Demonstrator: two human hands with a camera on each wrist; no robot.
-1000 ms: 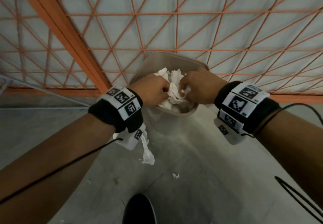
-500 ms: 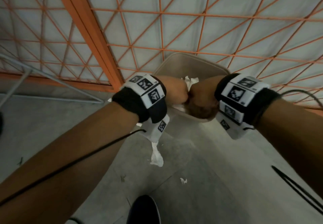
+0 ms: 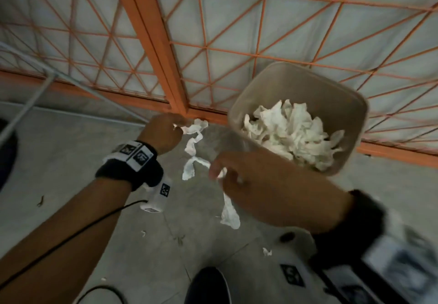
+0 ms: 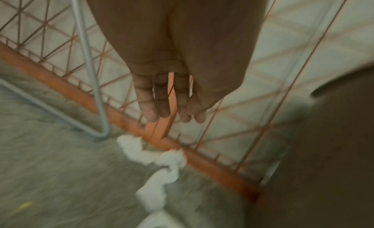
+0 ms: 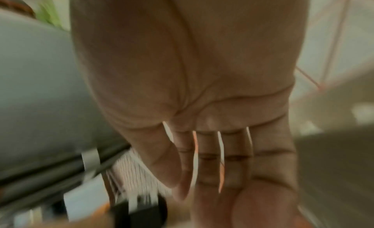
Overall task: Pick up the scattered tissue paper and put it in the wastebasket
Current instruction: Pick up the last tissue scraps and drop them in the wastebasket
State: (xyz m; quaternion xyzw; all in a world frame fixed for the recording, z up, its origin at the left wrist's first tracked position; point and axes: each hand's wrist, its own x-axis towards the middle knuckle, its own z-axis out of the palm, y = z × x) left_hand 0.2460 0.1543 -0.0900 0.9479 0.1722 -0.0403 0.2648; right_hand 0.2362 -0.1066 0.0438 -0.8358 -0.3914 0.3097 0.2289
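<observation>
The beige wastebasket (image 3: 272,83) stands by the orange fence, heaped with crumpled white tissue (image 3: 291,133). A long twisted tissue strip (image 3: 192,147) lies on the grey floor to its left, also seen under my left palm in the left wrist view (image 4: 160,175). Another tissue piece (image 3: 230,213) lies nearer me. My left hand (image 3: 176,127) hovers at the strip's far end, its fingers (image 4: 172,116) straight and holding nothing. My right hand (image 3: 220,173), blurred, hangs over the strip's near end. Its palm is open and bare in the right wrist view (image 5: 202,183).
An orange lattice fence (image 3: 154,31) backs the wastebasket. A grey metal tube frame (image 3: 30,99) leans at the left. Small tissue scraps (image 3: 267,252) dot the floor. A dark shoe toe (image 3: 208,284) sits at the bottom edge.
Both hands, earlier pressed together on the tissue in the wastebasket, have come out of it. The left went down to the strip on the floor; the right drew back toward me.
</observation>
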